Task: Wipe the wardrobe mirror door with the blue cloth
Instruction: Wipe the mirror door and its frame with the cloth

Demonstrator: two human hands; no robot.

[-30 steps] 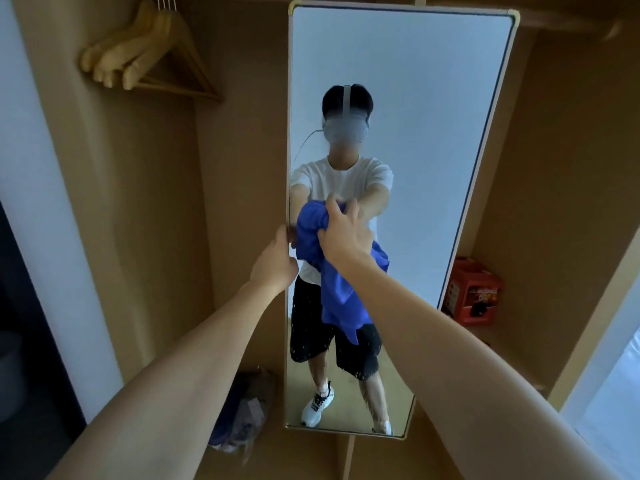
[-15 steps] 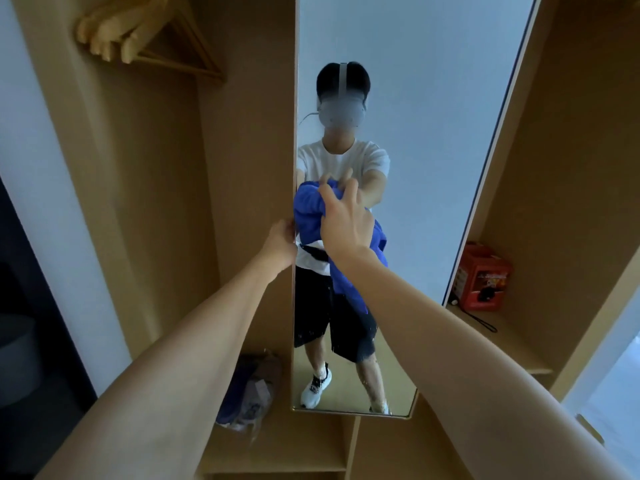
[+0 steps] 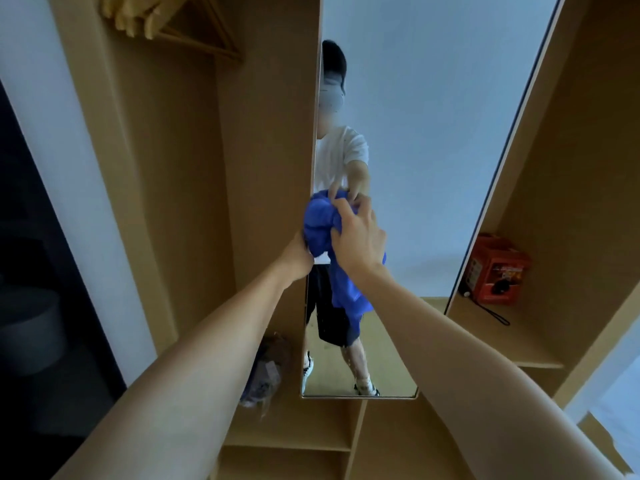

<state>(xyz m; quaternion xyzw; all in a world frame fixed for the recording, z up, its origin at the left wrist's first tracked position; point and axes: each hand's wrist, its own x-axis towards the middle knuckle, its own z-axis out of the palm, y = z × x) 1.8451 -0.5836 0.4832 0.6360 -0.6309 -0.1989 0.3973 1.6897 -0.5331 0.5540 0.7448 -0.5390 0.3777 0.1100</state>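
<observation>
The tall mirror door (image 3: pixel 433 140) of the wooden wardrobe stands straight ahead, swung partly open so I see it at an angle. My right hand (image 3: pixel 358 242) grips a bunched blue cloth (image 3: pixel 320 225) and presses it against the glass near the mirror's left edge, at about mid height. A loose end of the cloth hangs down below my wrist. My left hand (image 3: pixel 296 256) holds the mirror's left edge just below the cloth, its fingers hidden behind the edge. The glass reflects a person in a white shirt and dark shorts.
Wooden hangers (image 3: pixel 166 19) hang at the top left inside the wardrobe. A red box (image 3: pixel 495 270) with a black cord sits on the right shelf. A crumpled bag (image 3: pixel 265 372) lies on the lower left shelf. A dark doorway lies far left.
The mirror door has swung further, its left edge shifting right in view. My right hand and the cloth stay at the same spot on the glass, and my view has drawn closer.
</observation>
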